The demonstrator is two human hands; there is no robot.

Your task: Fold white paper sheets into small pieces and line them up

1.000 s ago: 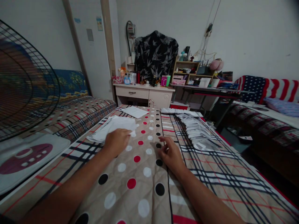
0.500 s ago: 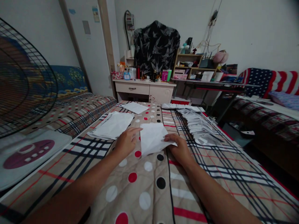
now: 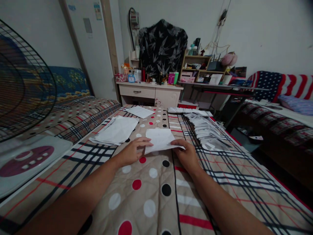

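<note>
A white sheet of paper (image 3: 158,138) lies in front of me on the dotted strip of the bedspread, its near edge bent up. My left hand (image 3: 134,150) is closed at its left edge, fingertips on the paper. On the other side, my right hand (image 3: 186,153) grips the right edge between thumb and fingers. A loose pile of white sheets (image 3: 114,130) rests to the left of my left hand, and another sheet (image 3: 140,112) lies beyond it. To the right of my right hand, many folded papers (image 3: 205,129) overlap in a row.
A further row of folded papers (image 3: 189,112) lies at the bed's far end. At the left stand a fan (image 3: 24,81) and a white item with a purple oval (image 3: 26,161). A cluttered cabinet (image 3: 137,92) is beyond the bedspread (image 3: 151,186).
The sheet's near edge has come up and away from me, so the sheet looks shorter. My left fingers have moved onto its left edge; the right hand keeps its grip. The view shifted slightly.
</note>
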